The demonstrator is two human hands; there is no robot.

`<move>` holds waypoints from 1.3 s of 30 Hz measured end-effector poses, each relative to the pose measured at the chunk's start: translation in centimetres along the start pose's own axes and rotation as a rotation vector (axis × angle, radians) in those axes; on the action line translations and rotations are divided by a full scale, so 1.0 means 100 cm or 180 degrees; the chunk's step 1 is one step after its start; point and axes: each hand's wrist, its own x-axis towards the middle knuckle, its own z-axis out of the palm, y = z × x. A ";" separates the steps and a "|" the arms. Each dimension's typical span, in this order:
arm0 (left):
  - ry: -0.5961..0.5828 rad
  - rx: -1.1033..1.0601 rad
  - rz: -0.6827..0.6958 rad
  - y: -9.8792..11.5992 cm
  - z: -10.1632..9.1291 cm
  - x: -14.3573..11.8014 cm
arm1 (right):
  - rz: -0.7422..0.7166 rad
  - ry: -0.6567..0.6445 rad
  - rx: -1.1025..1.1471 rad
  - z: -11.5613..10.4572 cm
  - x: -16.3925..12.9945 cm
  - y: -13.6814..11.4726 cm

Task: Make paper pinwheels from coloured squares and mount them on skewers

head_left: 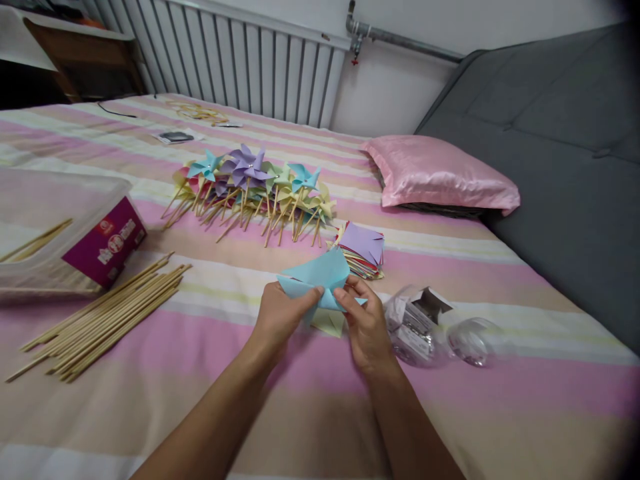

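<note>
A light blue paper sheet with cut, partly folded corners is held between both hands above the bed. My left hand pinches it from the left, thumb near the paper's middle. From the right, my right hand pinches the folded edge with thumb and fingers. Below the blue paper lies a pale yellow piece of paper, partly hidden. Just beyond my right hand sits a stack of coloured paper squares, a purple one on top. Farther back, finished paper pinwheels on sticks lie in a heap.
Wooden sticks lie at left beside a clear plastic tub with a purple label. At right are a clear container with small boxes and a round clear lid. A pink pillow rests near the grey headboard.
</note>
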 end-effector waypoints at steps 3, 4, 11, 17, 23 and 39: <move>-0.0044 0.0206 0.0077 0.000 0.001 -0.001 | 0.0098 -0.0002 0.0012 -0.001 0.001 0.000; -0.0043 0.0243 0.0093 0.000 0.001 -0.001 | 0.0120 0.0032 0.0031 -0.001 0.002 0.001; -0.0133 0.0229 0.0034 0.002 0.004 -0.002 | 0.0152 0.0124 0.0146 -0.002 0.004 0.004; -0.0519 0.0162 -0.0075 0.002 0.000 -0.002 | 0.0228 0.0143 0.0159 -0.004 0.005 0.001; -0.0996 -0.0087 -0.0115 0.012 -0.017 0.004 | 0.0528 -0.0133 0.0053 -0.017 0.010 -0.005; -0.1772 0.1069 -0.0384 0.015 -0.028 0.004 | 0.0703 -0.0984 -0.1239 -0.022 0.004 -0.014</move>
